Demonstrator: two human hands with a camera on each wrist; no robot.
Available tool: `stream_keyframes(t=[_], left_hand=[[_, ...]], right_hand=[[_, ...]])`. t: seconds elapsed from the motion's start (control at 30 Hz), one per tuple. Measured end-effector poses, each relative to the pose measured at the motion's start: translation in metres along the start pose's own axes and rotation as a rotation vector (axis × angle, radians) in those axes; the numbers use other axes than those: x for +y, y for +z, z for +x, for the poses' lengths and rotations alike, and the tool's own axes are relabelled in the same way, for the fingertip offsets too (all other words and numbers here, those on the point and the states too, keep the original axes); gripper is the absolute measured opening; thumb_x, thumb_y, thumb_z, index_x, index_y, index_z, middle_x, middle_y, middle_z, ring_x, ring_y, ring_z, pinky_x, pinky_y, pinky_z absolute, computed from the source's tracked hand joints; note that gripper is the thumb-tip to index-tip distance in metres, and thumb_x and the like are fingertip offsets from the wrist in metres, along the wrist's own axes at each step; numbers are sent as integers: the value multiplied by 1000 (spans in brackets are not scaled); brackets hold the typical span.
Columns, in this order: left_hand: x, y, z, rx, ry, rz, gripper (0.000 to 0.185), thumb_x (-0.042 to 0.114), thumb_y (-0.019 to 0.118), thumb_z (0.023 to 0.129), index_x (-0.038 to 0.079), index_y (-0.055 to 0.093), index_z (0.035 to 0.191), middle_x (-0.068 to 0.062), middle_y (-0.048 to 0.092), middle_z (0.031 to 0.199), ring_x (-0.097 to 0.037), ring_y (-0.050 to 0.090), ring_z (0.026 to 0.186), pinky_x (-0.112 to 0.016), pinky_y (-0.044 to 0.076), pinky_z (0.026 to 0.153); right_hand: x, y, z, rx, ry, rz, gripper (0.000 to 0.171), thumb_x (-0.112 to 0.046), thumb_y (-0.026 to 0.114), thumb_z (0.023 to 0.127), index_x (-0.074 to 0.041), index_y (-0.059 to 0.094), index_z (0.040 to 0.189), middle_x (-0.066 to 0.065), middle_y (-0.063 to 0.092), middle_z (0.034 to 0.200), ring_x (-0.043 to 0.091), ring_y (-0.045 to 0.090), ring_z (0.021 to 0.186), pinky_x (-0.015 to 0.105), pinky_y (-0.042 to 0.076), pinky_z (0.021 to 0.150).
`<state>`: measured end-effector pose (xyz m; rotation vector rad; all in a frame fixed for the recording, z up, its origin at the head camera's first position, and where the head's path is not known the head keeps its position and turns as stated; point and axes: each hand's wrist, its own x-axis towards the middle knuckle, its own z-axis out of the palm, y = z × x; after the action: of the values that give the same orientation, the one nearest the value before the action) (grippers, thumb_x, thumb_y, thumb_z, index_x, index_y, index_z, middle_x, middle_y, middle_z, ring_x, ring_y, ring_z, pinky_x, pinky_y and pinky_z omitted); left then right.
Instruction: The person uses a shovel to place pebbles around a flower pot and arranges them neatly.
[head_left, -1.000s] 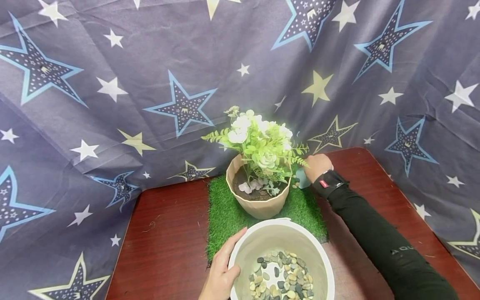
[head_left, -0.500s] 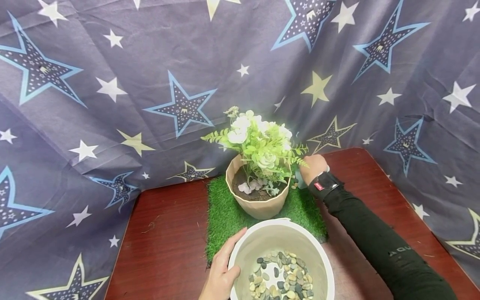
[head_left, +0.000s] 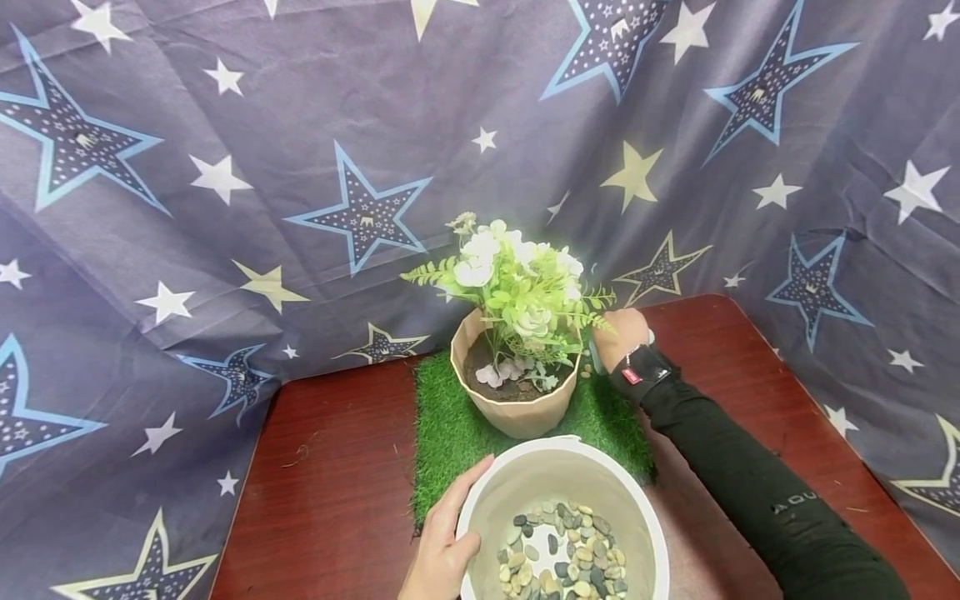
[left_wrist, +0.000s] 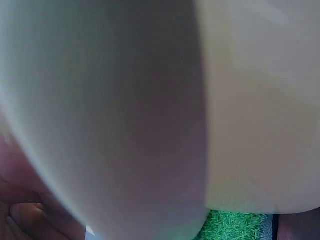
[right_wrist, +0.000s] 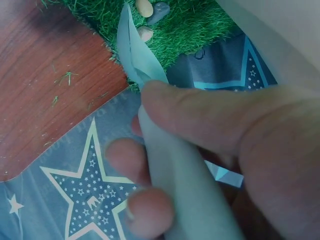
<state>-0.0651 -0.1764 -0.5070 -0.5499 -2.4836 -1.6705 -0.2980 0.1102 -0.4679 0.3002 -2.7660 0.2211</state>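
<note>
My left hand [head_left: 442,542] grips the near-left rim of a white bucket [head_left: 480,500] that holds grey and tan pebbles [head_left: 562,554]. In the left wrist view the bucket's wall [left_wrist: 125,100] fills the frame. My right hand [head_left: 622,333] is at the right side of a beige pot [head_left: 517,412] of white and green flowers [head_left: 517,292] and grips a pale blue scoop [right_wrist: 165,170], thumb [right_wrist: 210,115] on top. The scoop's tip points at a few loose pebbles [right_wrist: 145,7] on the green grass mat [head_left: 450,433].
The pot and bucket stand on the grass mat on a dark red table [head_left: 337,467]. A star-printed blue cloth [head_left: 300,167] hangs close behind and on both sides. Dark soil [head_left: 480,354] shows inside the pot.
My right hand with the scoop has shifted a little left, closer to the pot's right rim. The left hand and the bucket have stayed put.
</note>
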Motion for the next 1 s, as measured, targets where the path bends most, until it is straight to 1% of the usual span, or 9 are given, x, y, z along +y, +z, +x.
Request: stream_keyframes(t=[0.03,0.17,0.27,0.33,0.5,0.63,0.7,0.83,1.0], left_hand=[[0,0,0,-1,-1,-3,95,-15,50,63,15,50,153,-7,59,149,-11,58,130,-19,45,105],[0,0,0,1,3,-8,96,-16,50,62,14,50,153,-9,59,149,-11,58,130,-19,46,105],[0,0,1,-1,2,-16,96,-16,50,62,14,50,153,-9,59,149,-11,58,130,-19,47,104],[0,0,1,-5,-5,-22,96,-16,50,62,13,50,153,-9,59,149,-12,58,130,-20,47,105],[1,0,1,-19,-33,-44,95,-16,50,63,13,49,154,-8,58,150,-13,58,129,-21,47,104],[1,0,1,-24,-35,-48,96,-16,50,63,15,49,154,-8,58,150,-12,59,129,-22,48,103],[1,1,1,-25,-36,-44,96,-15,50,63,17,49,154,-8,58,150,-12,59,128,-22,49,103],[1,1,1,-24,-54,-42,96,-15,50,63,18,49,154,-8,58,150,-11,59,127,-21,49,101],[1,0,1,-18,-82,-30,96,-15,50,64,17,50,154,-7,58,150,-12,60,125,-22,50,100]], right_hand=[[1,-1,0,-7,25,26,21,-1,60,79,1,66,58,20,68,63,38,67,60,49,56,59],[4,-6,-1,5,40,66,22,-2,59,80,2,65,59,21,68,63,40,66,60,51,56,57],[8,-10,0,28,-27,47,21,0,62,78,-1,63,58,20,68,63,39,65,57,52,55,55],[10,-10,0,19,-57,44,19,2,64,76,-3,61,58,19,68,64,38,65,57,52,55,54],[14,1,0,-60,-29,67,14,1,64,77,-1,64,63,21,69,68,41,67,63,53,56,56],[19,19,-1,-47,-55,40,17,-1,65,81,1,66,64,22,70,72,42,67,65,54,56,59],[20,23,0,-31,-43,51,18,-2,65,82,1,65,64,22,70,71,42,67,65,55,56,60],[20,22,2,-27,3,60,19,0,64,80,0,64,61,23,69,70,42,67,64,55,56,60],[23,17,2,-32,-16,40,20,2,63,80,-3,62,60,21,70,70,41,67,62,53,56,57]])
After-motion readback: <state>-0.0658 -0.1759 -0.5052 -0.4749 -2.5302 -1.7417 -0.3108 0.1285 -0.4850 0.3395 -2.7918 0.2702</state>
